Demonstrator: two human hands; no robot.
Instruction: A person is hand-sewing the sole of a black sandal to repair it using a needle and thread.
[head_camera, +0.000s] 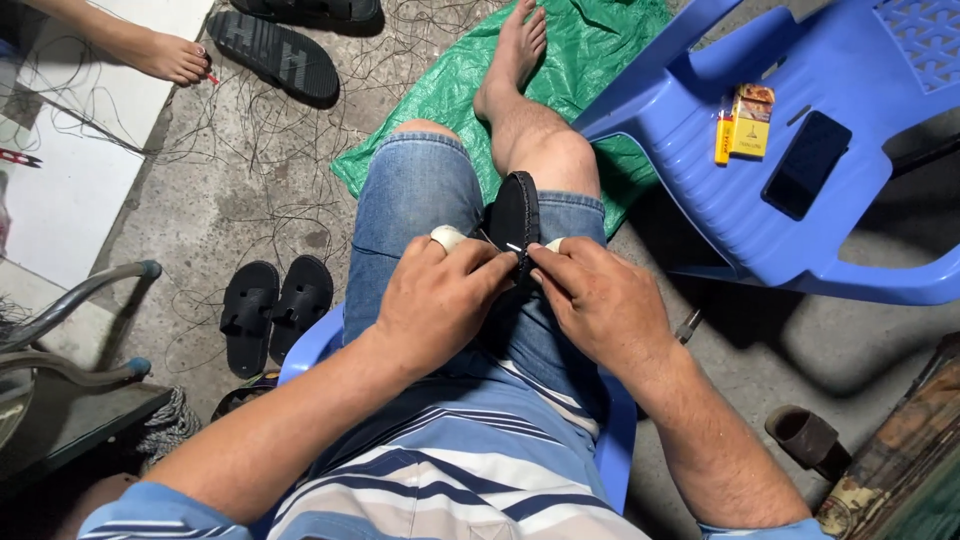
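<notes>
The person sits on a low blue stool with a black sole (513, 215) stood on edge between the knees, wedged against the denim shorts so the thighs steady it and both hands are free to work its rim. The left hand (435, 300) has its grip closed on the near edge of the sole, a white wrap on 1 finger shielding it where thread would bite. The right hand (598, 300) also pinches shut at the same edge, thumb taped too, and a short pale glint between the 2 hands may be a needle, though it is too small to tell. A blue chair (850, 130) stands just beside the right knee as a side counter, carrying a phone (806, 164), a yellow box (751, 122) and a lighter (723, 138) within reach. A pair of black sandals (275, 310) lies on the floor to the left among loose threads (250, 130). A green sheet (590, 60) lies under the outstretched leg.
</notes>
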